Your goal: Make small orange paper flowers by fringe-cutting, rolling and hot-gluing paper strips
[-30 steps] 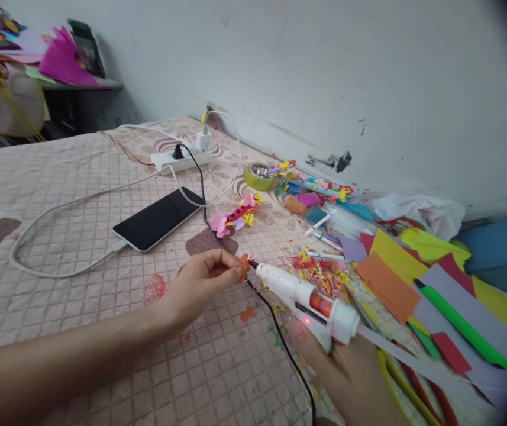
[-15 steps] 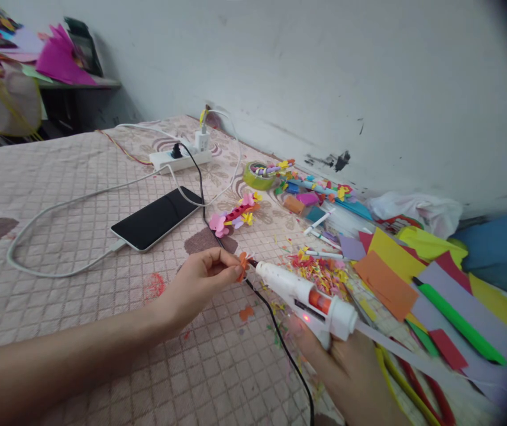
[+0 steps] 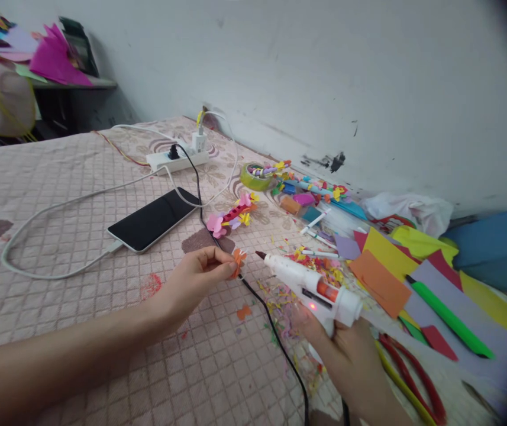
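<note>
Between thumb and forefinger, my left hand (image 3: 206,272) pinches a small orange paper flower (image 3: 238,263) just above the tablecloth. My right hand (image 3: 342,355) is wrapped round the handle of a white glue gun (image 3: 306,284) with a glowing red light. The gun's dark nozzle points at the flower, with a small gap between them. Another orange paper cutout (image 3: 244,312) lies on the cloth below. Behind the left hand rests a decorated stick (image 3: 234,216) with pink and yellow flowers.
A phone (image 3: 153,220) charges by a white cable from a power strip (image 3: 177,158). A black cord crosses the cloth. At right lie paper scraps (image 3: 315,263), coloured sheets (image 3: 380,281), a green marker (image 3: 451,316) and red-handled scissors (image 3: 417,373). Tape (image 3: 255,176) sits near the wall.
The glue gun's nozzle has pulled back to the right, away from the orange flower. My left hand still holds the flower, almost in the same place. The view has shifted slightly.
</note>
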The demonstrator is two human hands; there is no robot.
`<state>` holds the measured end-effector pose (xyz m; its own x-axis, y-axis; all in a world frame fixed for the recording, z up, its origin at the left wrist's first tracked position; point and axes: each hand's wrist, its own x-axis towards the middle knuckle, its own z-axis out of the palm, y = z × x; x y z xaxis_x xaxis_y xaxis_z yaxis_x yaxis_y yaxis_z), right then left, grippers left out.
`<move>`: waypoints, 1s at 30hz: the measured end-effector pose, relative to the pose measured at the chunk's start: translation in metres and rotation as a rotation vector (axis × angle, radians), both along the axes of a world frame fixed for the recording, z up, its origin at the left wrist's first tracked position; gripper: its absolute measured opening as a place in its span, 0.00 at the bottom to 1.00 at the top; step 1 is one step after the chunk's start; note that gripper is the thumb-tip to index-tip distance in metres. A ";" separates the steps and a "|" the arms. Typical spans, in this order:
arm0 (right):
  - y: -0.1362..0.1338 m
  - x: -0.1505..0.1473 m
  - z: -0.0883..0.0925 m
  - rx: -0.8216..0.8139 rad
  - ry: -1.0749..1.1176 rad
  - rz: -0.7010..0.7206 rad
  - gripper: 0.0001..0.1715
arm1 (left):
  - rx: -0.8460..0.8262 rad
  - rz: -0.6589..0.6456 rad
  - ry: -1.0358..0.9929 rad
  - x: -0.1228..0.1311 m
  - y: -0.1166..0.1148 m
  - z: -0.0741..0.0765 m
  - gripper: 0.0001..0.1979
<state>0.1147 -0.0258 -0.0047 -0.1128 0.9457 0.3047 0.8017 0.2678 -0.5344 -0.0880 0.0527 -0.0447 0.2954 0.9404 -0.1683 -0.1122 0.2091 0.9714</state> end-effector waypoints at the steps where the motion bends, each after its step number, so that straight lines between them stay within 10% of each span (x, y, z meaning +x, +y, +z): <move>1: 0.001 0.000 0.001 -0.006 0.012 0.008 0.11 | -0.008 -0.003 0.000 0.000 0.000 -0.001 0.07; 22: -0.002 -0.005 -0.002 -0.016 0.006 0.005 0.10 | -0.018 -0.010 -0.053 0.001 0.001 -0.004 0.08; 30: 0.049 0.030 -0.026 0.086 -0.035 -0.253 0.21 | -0.039 0.012 -0.085 -0.001 0.003 -0.008 0.08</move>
